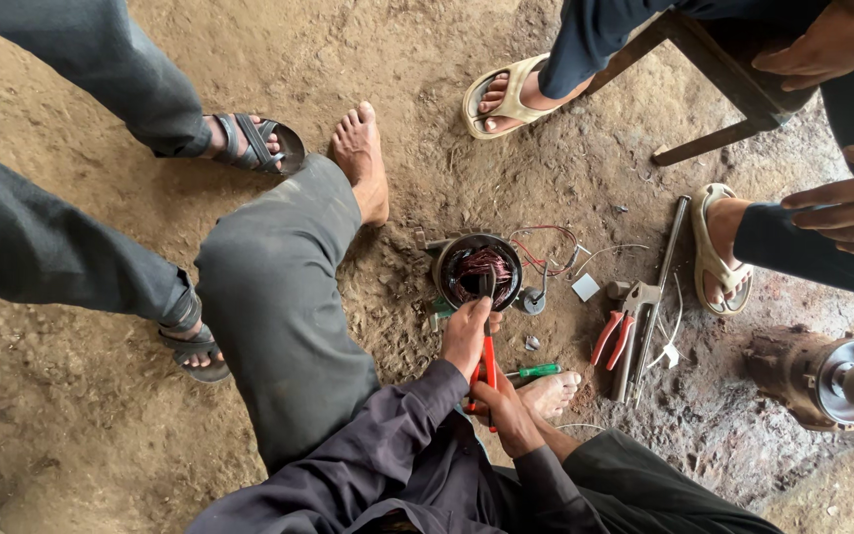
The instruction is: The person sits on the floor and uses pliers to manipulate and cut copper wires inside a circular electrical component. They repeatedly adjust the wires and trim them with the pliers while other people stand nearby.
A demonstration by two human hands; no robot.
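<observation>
I look down at a floor of brown packed earth (101, 415), where I sit with my legs spread. Between my feet stands a round dark metal motor housing with reddish copper windings inside (477, 271). It sits upright on the ground, its open side facing up, and thin red and white wires (546, 252) come out of it to the right.

My left hand (467, 336) is closed around the upper part of a pair of pliers with red handles (487, 346). The dark nose of the pliers reaches over the near rim of the housing and touches the windings. My right hand (506, 410) is closed on the lower ends of the same red handles, just beside my bare right foot (551, 393).

A screwdriver with a green handle (536, 371) lies on the ground close to that foot. Further right lie a second pair of red-handled pliers (613, 336), a grey metal wrench (635, 331) touching them, and a long thin metal rod (662, 282). A small white square piece (585, 287) lies near the wires.

At the right edge is a rusty motor body with a shiny shaft (822, 376). Other people stand or sit around; I see their sandals, and one person's hands (842, 213) rest on their knees at upper right.
</observation>
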